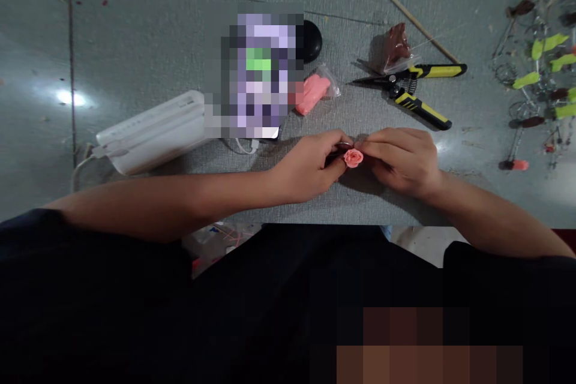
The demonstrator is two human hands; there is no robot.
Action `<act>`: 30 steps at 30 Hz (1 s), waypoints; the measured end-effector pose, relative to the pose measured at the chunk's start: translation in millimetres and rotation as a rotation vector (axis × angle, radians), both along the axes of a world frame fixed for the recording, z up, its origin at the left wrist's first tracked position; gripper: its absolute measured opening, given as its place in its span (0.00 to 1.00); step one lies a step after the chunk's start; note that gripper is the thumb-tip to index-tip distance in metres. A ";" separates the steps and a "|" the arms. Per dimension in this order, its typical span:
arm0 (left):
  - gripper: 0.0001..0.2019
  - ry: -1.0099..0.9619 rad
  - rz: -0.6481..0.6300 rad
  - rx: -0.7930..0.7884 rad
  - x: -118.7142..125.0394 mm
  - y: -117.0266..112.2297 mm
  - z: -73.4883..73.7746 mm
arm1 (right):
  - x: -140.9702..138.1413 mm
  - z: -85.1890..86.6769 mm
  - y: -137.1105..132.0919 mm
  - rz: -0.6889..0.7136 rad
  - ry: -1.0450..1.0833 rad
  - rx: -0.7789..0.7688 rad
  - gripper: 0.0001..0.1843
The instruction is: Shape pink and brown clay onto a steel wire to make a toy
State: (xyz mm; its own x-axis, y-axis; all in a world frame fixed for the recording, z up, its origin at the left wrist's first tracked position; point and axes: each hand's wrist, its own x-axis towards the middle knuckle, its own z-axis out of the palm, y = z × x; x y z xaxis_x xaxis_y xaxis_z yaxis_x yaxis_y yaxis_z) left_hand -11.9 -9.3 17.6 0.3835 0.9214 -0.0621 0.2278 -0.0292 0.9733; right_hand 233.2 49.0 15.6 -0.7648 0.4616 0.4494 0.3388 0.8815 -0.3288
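Note:
A small pink rose point(353, 158), with layered petals like modelling clay, faces up between my hands near the table's front edge. My left hand point(306, 165) is closed, with the rose at its thumb and fingertips. Something thin and shiny, perhaps wire, shows by those fingertips. My right hand point(402, 159) is also closed, its fingertips pinched at the rose's upper right edge; whatever they grip is hidden. Just beyond my left hand lies a clear bag of pink clay point(314, 93).
Yellow-and-black pliers point(405, 87) lie open beyond my right hand, near a bag of brown clay point(396, 48) and a wooden stick point(423, 27). A white power bank point(153, 132) and a blurred-out phone point(265, 72) are left. Wire pieces with green clay point(535, 48) line the right.

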 end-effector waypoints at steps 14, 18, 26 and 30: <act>0.03 0.006 -0.026 0.061 -1.2 -2.5 -0.8 | 0.6 1.7 2.5 0.032 -0.002 0.126 0.12; 0.05 0.039 -0.028 0.150 -3.6 -5.0 -3.9 | -0.8 1.6 7.1 0.049 0.106 0.239 0.06; 0.10 0.192 0.000 0.329 -6.8 -6.4 -5.9 | 0.4 4.6 5.1 0.076 0.104 0.297 0.07; 0.07 0.206 0.000 0.359 -6.3 -6.2 -6.8 | 1.6 5.8 3.6 0.071 0.071 0.322 0.07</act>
